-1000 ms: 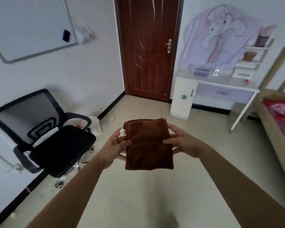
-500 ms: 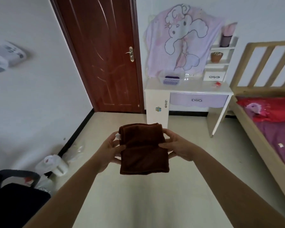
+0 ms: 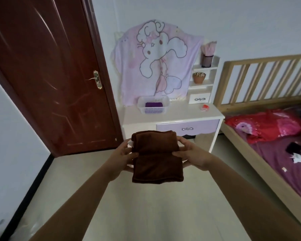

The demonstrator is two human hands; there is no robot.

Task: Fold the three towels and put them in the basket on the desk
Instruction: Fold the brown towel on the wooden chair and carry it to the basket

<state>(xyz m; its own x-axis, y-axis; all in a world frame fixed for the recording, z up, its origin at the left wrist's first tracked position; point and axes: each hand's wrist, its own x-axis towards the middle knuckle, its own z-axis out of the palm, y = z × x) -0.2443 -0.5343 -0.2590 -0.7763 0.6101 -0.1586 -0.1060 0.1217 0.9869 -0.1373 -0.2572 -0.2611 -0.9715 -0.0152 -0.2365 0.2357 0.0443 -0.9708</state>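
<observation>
Holding folded brown towel (image 3: pixel 156 157) midair between both hands: left hand (image 3: pixel 123 157) pinching left edge, right hand (image 3: pixel 193 153) pinching right. Towel thick, neat rectangle, crease across middle.

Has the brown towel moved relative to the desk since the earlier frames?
Yes. The brown towel, held in both hands, has come closer to the desk; its top edge now overlaps the desk's front, just below the basket.

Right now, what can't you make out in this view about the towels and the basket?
- Head view: white plastic basket wall hides how many towels lie under the folded purple towel.
- Third towel: none in frame.
- Folded brown towel covers the fingers of the left hand and right hand.
- White tag: too small to read.
</observation>
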